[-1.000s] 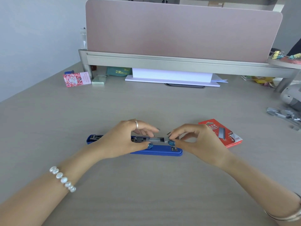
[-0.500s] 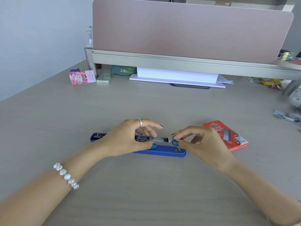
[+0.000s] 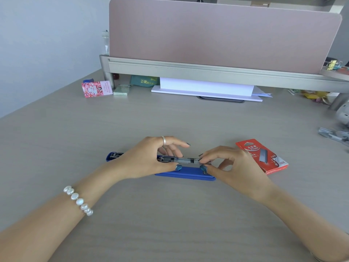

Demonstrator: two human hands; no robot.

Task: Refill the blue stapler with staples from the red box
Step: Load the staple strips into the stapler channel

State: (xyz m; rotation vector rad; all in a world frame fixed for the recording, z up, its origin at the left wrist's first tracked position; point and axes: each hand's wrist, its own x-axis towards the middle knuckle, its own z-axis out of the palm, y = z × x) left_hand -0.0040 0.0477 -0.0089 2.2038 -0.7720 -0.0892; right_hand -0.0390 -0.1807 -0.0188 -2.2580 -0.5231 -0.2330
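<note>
The blue stapler [image 3: 187, 173] lies opened flat on the desk, its metal staple channel facing up between my hands. My left hand [image 3: 149, 158] grips the channel's left part with thumb and fingers and covers the stapler's middle. My right hand [image 3: 230, 167] pinches a thin silver staple strip [image 3: 203, 162] at the channel's right end. The red staple box [image 3: 262, 156] lies flat on the desk just right of my right hand.
A pink divider [image 3: 222, 33] on a grey rail stands at the back, with white paper [image 3: 206, 88] beneath. A pink card box [image 3: 96, 89] and small green box [image 3: 122, 90] sit back left. A grey metal tool [image 3: 334, 135] lies far right.
Both hands stay on the stapler. My right fingertips have shifted slightly along the channel's right end with the strip. The view has drifted a little.
</note>
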